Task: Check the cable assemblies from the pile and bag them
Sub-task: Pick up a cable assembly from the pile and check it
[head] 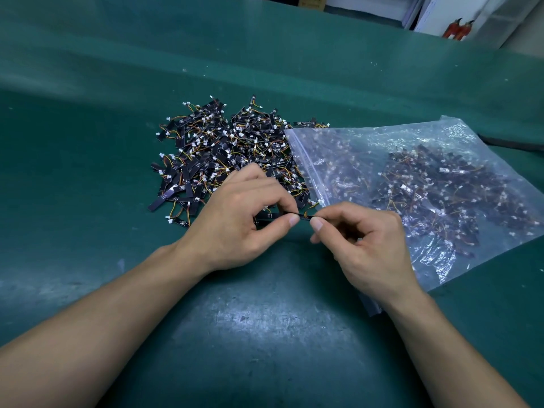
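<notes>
One cable assembly (pixel 303 217) was held over the green mat (pixel 88 178), just in front of the pile (pixel 223 154) of loose assemblies. Its black strip was pinched between thumb and forefinger of the left hand (pixel 241 219), and its wire end was pinched likewise by the right hand (pixel 365 242), whose other fingers were curled. A clear zip bag (pixel 426 136), partly filled with assemblies, was laid to the right, its zip edge against the pile.

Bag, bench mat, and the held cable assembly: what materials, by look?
Bag: clear thin plastic film, glossy; contents show through, wrinkles glint, zip strip at mouth.
Bench mat: green, matte, probably rubber or vinyl; scuffed whitish patches.
Cable assembly: matte black strip, possibly a circuit board, with coloured insulated wires.
</notes>
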The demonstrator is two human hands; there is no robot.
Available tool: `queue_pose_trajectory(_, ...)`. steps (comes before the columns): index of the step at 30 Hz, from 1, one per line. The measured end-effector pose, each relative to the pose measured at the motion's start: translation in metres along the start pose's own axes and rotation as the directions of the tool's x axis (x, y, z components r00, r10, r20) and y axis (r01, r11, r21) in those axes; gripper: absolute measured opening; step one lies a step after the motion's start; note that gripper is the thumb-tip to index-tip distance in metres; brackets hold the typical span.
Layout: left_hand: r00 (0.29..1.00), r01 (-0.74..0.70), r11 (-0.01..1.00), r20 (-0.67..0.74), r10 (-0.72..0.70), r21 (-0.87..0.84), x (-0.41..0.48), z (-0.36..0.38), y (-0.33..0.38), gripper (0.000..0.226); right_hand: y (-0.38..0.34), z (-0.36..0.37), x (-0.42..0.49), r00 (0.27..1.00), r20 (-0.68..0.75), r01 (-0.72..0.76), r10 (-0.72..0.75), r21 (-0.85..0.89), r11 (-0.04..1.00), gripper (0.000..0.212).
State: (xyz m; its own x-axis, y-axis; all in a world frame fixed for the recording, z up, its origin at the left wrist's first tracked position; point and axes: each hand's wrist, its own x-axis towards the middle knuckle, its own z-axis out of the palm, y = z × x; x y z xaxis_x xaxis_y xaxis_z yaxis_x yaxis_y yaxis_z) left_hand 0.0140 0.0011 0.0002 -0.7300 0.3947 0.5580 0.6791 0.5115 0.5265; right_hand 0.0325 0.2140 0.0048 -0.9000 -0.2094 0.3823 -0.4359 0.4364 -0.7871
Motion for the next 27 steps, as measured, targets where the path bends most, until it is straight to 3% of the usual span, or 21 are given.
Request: queue_pose_trajectory(27, 1.000, -0.007, 1.000, -0.004, 0.007, -0.002, 0.0008, 0.0005, 0.0003, 0.010, 0.0013, 0.0008, -0.0007, 1.000, -0.016, 0.001, -0.001, -0.003, 1.000, 0.009)
